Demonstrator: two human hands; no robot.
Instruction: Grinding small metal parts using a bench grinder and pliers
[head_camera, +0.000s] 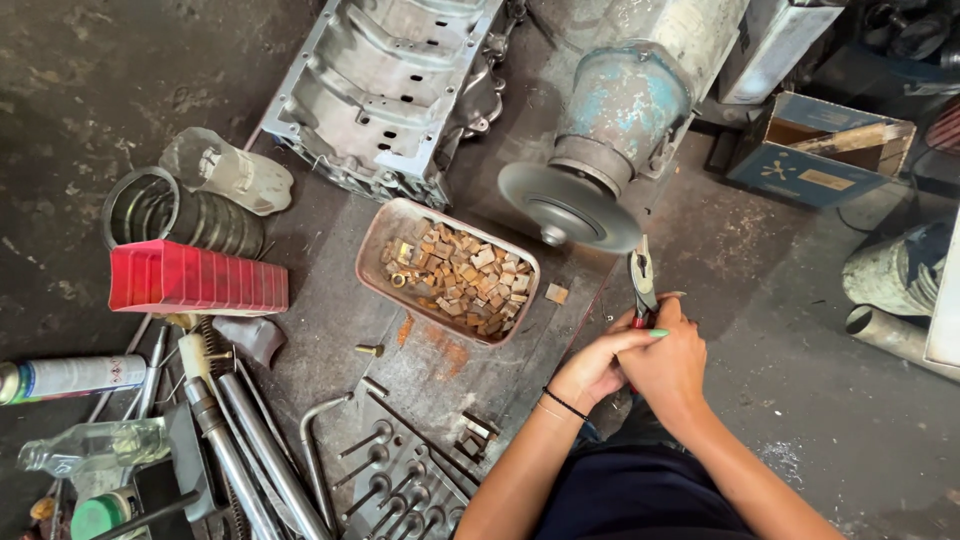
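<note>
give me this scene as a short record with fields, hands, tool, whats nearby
setting: workshop floor, seen from above
left hand: clasped with the right around the plier handles
right hand: gripping the pliers
pliers: jaws point up toward the grinding disc
tray: holds small brownish square pieces
loose piece: beside the tray
far left: red box

Both hands meet at four o'clock: the right hand (672, 362) grips red-handled pliers (641, 283) whose jaws point to twelve, toward the grinding disc (566, 206); the left hand (597, 368) cups it. The tray of brown blocks (457, 270) sits at centre.
</note>
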